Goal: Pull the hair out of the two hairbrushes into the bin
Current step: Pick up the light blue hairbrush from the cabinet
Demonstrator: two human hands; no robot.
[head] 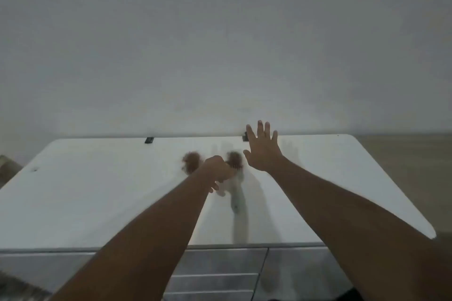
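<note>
Two hairbrushes lie on a white table [97,190], both blurred. The left hairbrush [191,162] shows a head full of brown hair. The right hairbrush [234,157] also carries brown hair, and its pale handle [238,199] points toward me. My left hand [217,170] is curled down between the two heads, over the left brush's handle; blur hides whether it grips. My right hand [263,149] hovers just right of the right brush, palm down, fingers spread, holding nothing. No bin is in view.
The table backs onto a plain grey wall [220,44], with two small black clips [149,140] at its rear edge. Metal drawer fronts [220,273] sit below the near edge. Floor [415,166] shows past the table's right end.
</note>
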